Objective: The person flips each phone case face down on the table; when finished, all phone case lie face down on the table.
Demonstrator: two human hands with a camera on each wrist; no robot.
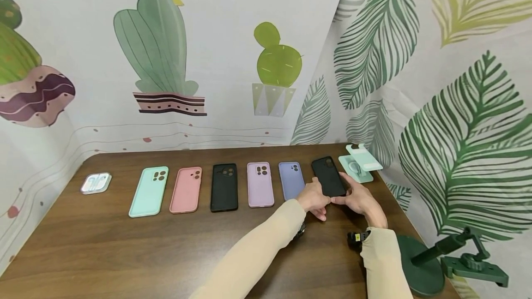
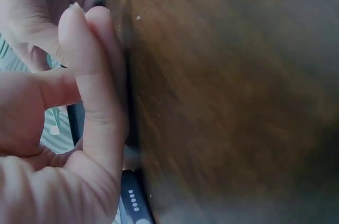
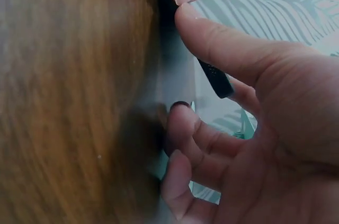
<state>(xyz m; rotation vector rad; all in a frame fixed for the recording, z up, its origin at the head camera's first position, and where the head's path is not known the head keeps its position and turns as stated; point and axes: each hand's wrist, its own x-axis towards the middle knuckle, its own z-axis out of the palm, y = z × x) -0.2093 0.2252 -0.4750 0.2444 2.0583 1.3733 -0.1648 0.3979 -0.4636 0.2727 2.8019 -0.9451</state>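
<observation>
A black phone case (image 1: 328,174) with a camera cutout lies at the right end of a row on the brown table. My left hand (image 1: 314,197) grips it along the left side and lower edge, its thumb at the bottom. On the right side, my right hand (image 1: 359,196) holds the same case, and the two thumb tips meet at the lower edge. The right wrist view shows part of the case (image 3: 214,78) between the thumb and fingers. In the left wrist view my left hand's curled fingers hide most of it.
Leftward along the row lie blue (image 1: 291,181), lilac (image 1: 260,188), black (image 1: 224,193), pink (image 1: 185,193) and mint (image 1: 147,195) phone cases. Boxed earphones (image 1: 96,183) lie far left. A mint folding stand (image 1: 365,158) stands behind my right hand; a dark green stand (image 1: 421,266) is front right.
</observation>
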